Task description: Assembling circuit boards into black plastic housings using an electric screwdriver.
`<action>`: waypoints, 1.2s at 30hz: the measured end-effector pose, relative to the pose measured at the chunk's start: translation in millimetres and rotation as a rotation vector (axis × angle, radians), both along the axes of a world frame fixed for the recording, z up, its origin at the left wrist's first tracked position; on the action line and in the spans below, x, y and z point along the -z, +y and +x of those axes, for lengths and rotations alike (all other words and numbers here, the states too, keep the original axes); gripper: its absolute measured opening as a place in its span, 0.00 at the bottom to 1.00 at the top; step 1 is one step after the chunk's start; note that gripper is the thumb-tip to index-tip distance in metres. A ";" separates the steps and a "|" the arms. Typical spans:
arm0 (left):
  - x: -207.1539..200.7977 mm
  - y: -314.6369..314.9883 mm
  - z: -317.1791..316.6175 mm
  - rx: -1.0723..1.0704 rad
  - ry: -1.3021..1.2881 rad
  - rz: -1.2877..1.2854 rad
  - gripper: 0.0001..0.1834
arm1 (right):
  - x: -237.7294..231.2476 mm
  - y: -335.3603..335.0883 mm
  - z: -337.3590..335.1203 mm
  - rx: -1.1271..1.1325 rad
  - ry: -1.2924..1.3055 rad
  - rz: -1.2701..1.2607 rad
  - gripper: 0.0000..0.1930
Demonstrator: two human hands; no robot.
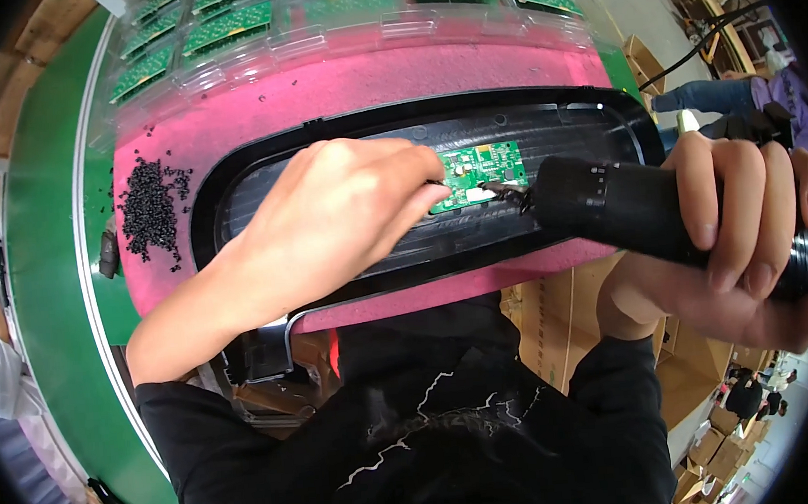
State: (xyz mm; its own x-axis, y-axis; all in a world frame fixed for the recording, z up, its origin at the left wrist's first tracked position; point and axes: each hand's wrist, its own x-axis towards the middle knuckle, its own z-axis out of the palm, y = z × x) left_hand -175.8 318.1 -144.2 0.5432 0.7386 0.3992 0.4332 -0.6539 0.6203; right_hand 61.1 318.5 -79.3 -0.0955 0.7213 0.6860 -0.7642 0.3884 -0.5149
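Observation:
My right hand (738, 210) is wrapped round a black cylindrical power screwdriver (616, 198), which lies nearly level with its front end toward the left. A green circuit board (487, 167) rests inside a long black plastic housing (230, 175) with rounded ends. Thumb and forefinger of my left hand (344, 200) are pinched together at the board's left edge; whatever is between them is hidden. Dark wires (510, 190) run from a white connector (479, 192) on the board toward the screwdriver's front, which covers part of them.
Small black screws (150, 209) lie heaped on the pink mat (354, 73), left of the housing. Clear plastic trays (333, 37) of green boards stand at the far side. A green table (47, 239) lies beneath. Cardboard boxes (559, 321) are below right; other people are at far right.

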 end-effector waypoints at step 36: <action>-1.3 -2.7 -4.8 0.107 0.315 -0.218 0.09 | 35.1 75.7 4.1 0.017 -0.616 -0.080 0.18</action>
